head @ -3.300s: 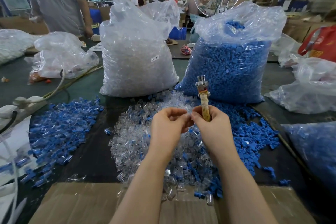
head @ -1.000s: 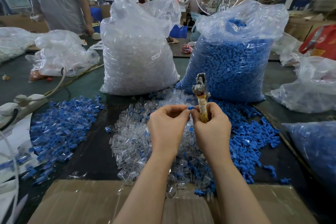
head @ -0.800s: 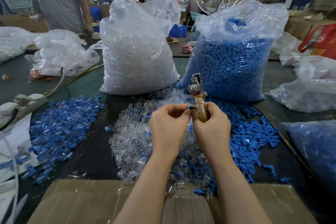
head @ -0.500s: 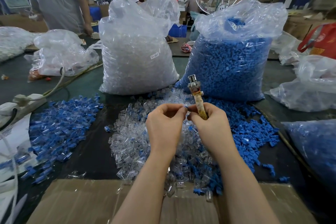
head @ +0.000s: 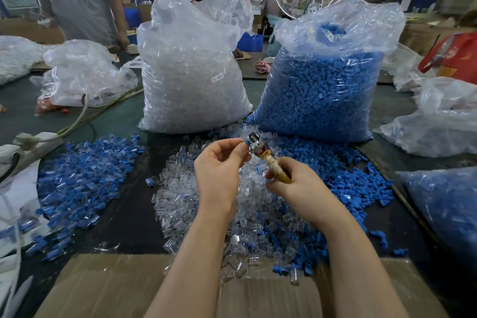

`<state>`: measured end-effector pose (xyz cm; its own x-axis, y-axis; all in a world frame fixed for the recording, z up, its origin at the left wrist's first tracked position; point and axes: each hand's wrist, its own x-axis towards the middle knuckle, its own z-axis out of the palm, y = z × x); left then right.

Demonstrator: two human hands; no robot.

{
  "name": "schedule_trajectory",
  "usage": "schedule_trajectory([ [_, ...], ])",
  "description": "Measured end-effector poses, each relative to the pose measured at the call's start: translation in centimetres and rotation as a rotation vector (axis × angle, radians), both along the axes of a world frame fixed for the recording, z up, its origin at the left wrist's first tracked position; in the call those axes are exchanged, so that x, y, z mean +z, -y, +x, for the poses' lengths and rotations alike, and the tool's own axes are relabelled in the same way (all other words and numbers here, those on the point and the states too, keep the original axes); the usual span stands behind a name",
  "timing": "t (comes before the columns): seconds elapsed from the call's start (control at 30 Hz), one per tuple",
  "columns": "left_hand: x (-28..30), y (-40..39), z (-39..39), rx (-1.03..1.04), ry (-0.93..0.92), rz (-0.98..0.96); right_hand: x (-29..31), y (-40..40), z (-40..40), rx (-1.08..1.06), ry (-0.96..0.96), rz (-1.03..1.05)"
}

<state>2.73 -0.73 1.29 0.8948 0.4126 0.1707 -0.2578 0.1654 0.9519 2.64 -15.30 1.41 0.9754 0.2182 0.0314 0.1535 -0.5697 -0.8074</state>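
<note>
Head view: the left hand point(head: 219, 170) pinches a small blue piece point(head: 247, 142) between thumb and fingertips, holding it right against the metal tip of a tool point(head: 268, 160). The right hand point(head: 294, 184) has its fingers curled round the tool's tan wrapped handle, with the tool tilted up and to the left. Both hands are held above a heap of clear pieces point(head: 178, 199) on the dark table point(head: 129, 222), with loose blue pieces point(head: 348, 175) to the right, a cardboard sheet point(head: 103, 286) in front, and a bag of clear pieces point(head: 191, 80) and a bag of blue pieces point(head: 322, 90) standing behind.
</note>
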Motion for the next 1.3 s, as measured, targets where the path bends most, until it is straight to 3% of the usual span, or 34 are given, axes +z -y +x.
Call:
schedule_trajectory([
  [0.37, 0.3, -0.6, -0.1, -0.032, 0.027, 0.034, 0.2, -0.2, -0.2, 0.077, -0.007, -0.060],
  [0.83, 0.2, -1.0, -0.1, -0.095, -0.039, -0.080, -0.1, -0.9, -0.3, 0.036, 0.049, -0.091],
  [0.93, 0.2, -1.9, 0.1, -0.049, -0.135, -0.238, -0.2, -0.9, -0.1, 0.014, 0.038, -0.116],
  [1.07, 0.5, -5.3, 0.0, 0.168, -0.189, -0.662, -0.4, -0.2, 0.4, -0.105, 0.008, -0.152],
  [1.23, 0.1, -9.7, -1.1, 0.438, -0.192, -0.997, -0.9, 1.0, 0.8, -0.239, 0.005, -0.480],
  [1.3, -0.2, -11.1, -1.4, 0.492, -0.169, -1.089, -1.1, 1.3, 0.9, -0.287, 0.011, -0.517],
])
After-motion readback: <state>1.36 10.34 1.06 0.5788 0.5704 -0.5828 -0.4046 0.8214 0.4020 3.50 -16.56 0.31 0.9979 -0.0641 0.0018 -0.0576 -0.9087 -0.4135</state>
